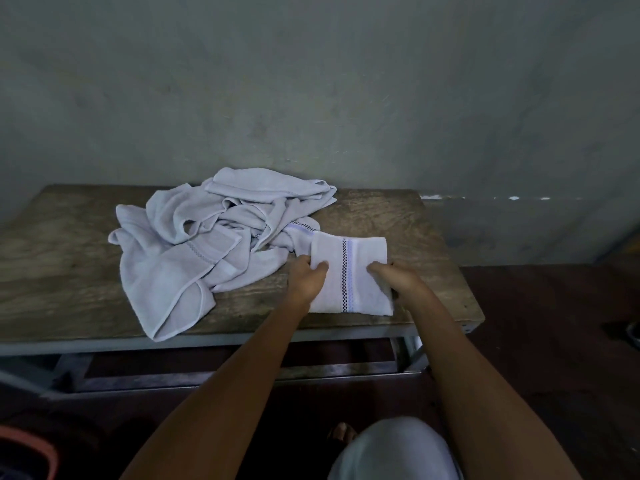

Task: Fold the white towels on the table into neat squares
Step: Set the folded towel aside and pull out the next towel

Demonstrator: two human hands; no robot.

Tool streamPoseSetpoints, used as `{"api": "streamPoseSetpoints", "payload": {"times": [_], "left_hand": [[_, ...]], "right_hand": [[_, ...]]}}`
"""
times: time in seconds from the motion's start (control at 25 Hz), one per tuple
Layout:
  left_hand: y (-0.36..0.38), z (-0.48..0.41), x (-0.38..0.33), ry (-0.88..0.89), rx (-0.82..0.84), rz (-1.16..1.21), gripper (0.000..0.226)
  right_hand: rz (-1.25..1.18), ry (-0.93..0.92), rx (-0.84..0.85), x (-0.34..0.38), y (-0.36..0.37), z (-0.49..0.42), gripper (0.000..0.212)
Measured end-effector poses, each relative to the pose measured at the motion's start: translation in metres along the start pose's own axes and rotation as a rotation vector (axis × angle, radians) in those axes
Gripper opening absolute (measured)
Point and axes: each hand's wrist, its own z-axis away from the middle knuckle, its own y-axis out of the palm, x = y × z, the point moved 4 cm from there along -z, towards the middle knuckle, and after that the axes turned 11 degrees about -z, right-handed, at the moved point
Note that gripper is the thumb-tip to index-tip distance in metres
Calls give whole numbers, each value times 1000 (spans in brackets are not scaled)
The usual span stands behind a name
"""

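A folded white towel [349,271] with a dark checked stripe lies near the front right of the wooden table [69,271]. My left hand [306,277] grips its left edge, thumb on top. My right hand [393,277] grips its right edge, fingers curled onto the cloth. A heap of several crumpled white towels [207,233] lies on the middle of the table, just left of the folded one.
A grey wall [311,98] stands right behind the table. The table's front edge sits over a metal frame [242,372]. A reddish tub [31,452] is at the lower left on the dark floor. My foot [343,433] shows below.
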Motion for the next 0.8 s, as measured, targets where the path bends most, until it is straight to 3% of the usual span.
{"api": "streamPoseSetpoints", "payload": {"times": [0.08, 0.2, 0.44, 0.6, 0.8], "left_hand": [[-22, 24, -9, 59, -69, 124, 10], [-71, 55, -21, 127, -194, 180, 23], [-221, 135, -3, 259, -510, 261, 23], [-295, 186, 60, 132, -663, 292, 27], [-365, 232, 173, -108, -858, 354, 29]], "right_hand": [[-71, -83, -31, 13, 10, 21, 12], [-73, -226, -17, 38, 37, 53, 33], [-101, -487, 179, 72, 155, 151, 34], [-19, -530, 344, 52, 245, 200, 33], [113, -442, 579, -4, 368, 240, 27]]}}
